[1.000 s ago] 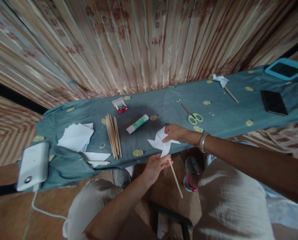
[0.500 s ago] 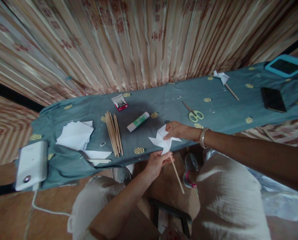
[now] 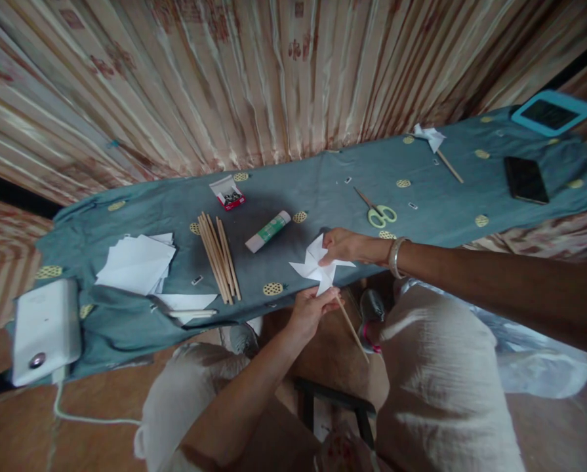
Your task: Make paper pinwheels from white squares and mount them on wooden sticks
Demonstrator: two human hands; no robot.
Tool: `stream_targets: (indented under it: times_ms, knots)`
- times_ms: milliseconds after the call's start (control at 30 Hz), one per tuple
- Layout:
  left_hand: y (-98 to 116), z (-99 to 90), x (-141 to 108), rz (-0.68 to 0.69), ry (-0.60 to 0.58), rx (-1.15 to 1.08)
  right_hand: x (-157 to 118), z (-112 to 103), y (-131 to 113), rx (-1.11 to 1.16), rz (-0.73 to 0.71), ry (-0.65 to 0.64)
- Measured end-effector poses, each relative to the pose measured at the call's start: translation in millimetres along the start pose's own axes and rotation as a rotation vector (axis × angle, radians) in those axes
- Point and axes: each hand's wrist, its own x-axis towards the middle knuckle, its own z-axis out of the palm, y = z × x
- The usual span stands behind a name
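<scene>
A white paper pinwheel is between my hands at the table's near edge. My right hand, with a bangle at the wrist, pinches the pinwheel near its middle from the right. Below it, my left hand is closed around the upper part of a wooden stick, just under the paper blades. The stick slants down to the right, past the table edge. Where paper and stick meet is partly hidden by my fingers.
On the blue-green cloth lie a paper stack, wooden sticks, a red-white box of small pins, a glue stick, scissors, another pinwheel, a phone and a white device.
The whole view has shifted slightly, with the table items now a little further left and higher. The held stick's lower end has swung slightly up and right. Both hands keep their hold.
</scene>
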Motion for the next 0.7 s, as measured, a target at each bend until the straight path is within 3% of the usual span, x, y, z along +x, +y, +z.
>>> stream_targets:
  times_ms: [267, 467, 600, 700]
  knots:
    - [0.7, 2.9, -3.8, -0.012, 0.006, -0.054, 2.3, 0.6, 7.4, 0.079, -0.047, 0.053]
    - [10.4, 6.0, -9.7, -0.033, 0.005, -0.097, -10.4, -2.8, 9.2, 0.247, -0.158, -0.031]
    - [21.1, 11.7, -13.7, -0.048, -0.003, -0.102, -18.6, -10.1, 11.3, 0.479, -0.161, -0.114]
    - [34.2, 17.0, -15.0, -0.026, -0.014, -0.113, -19.7, -15.8, 14.8, 0.652, -0.145, -0.079]
